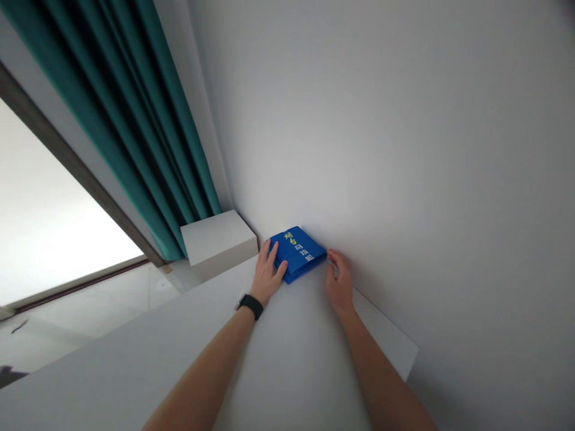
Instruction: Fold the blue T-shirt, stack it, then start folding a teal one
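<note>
A folded blue cloth item (299, 252) with yellow and white lettering lies on a high white shelf top (251, 365), pushed into the corner against the white wall. My left hand (268, 275) rests flat on its near left side, fingers stretched over the blue fabric; a black watch sits on that wrist. My right hand (339, 281) is at the item's right edge, fingertips touching its corner, fingers loosely extended on the shelf.
A white box-shaped block (218, 236) stands just left of the blue item. Teal curtains (130, 114) hang at the left beside a bright window (45, 221). The shelf's right end (411, 359) stops short along the wall.
</note>
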A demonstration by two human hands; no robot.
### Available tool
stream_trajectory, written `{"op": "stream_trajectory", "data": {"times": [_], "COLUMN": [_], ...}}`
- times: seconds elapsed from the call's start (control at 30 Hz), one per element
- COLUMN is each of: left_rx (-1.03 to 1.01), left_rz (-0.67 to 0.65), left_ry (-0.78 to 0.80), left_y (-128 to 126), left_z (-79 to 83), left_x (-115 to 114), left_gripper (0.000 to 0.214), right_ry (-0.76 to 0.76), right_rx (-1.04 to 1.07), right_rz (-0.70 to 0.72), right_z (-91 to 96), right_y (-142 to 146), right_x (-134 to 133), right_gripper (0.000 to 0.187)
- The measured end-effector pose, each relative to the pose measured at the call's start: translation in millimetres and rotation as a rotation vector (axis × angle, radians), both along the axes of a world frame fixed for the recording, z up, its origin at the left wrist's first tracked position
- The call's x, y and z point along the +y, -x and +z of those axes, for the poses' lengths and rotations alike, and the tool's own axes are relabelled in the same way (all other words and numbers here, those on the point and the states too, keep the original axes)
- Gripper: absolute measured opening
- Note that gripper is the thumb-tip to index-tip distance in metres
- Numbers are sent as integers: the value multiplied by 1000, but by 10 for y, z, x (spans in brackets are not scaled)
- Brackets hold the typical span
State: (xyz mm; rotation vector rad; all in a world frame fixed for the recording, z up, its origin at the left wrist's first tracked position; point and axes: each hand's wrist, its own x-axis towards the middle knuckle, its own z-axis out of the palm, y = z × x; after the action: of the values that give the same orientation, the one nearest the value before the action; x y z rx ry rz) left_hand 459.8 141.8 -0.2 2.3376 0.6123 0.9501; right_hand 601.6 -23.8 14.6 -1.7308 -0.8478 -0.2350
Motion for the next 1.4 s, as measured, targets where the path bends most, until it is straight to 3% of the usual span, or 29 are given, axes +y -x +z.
{"op": "stream_trajectory", "data": {"times": [0.17, 0.4, 0.57, 0.77, 0.93, 1.03, 1.17, 1.27, 1.4], "left_rx": [74, 87, 77, 81, 83, 82, 81, 70, 49], "left_rz": [-12, 6, 2, -2, 1, -4, -5, -13, -2], "left_ry": [-16, -21, -15, -4, 0, -4, 3, 13, 39], "left_y": [-17, -23, -18, -11, -15, -19, -19, -22, -39], "left_z": [50, -15, 0, 28, 21, 17, 25, 25, -7], "left_x": [-41, -14, -17, -19, -19, -20, -24, -23, -6], "left_gripper": [65, 73, 73, 71, 73, 74, 74, 74, 77], "right_ry": [-87, -193, -141, -63, -37, 49, 256, 414, 570], "right_rx": [147, 482, 481, 355, 384, 248, -166, -371, -493], "right_rz": [107, 296, 273, 127, 168, 142, 118, 172, 339], "right_z": [162, -10, -28, -8, -25, 35, 218, 375, 486], "right_y": [-124, -358, -362, -290, -256, -220, -111, -78, -163], "right_x": [7, 253, 280, 208, 169, 105, 137, 359, 737], "right_gripper": [41, 43, 49, 41, 44, 45, 44, 46, 50]}}
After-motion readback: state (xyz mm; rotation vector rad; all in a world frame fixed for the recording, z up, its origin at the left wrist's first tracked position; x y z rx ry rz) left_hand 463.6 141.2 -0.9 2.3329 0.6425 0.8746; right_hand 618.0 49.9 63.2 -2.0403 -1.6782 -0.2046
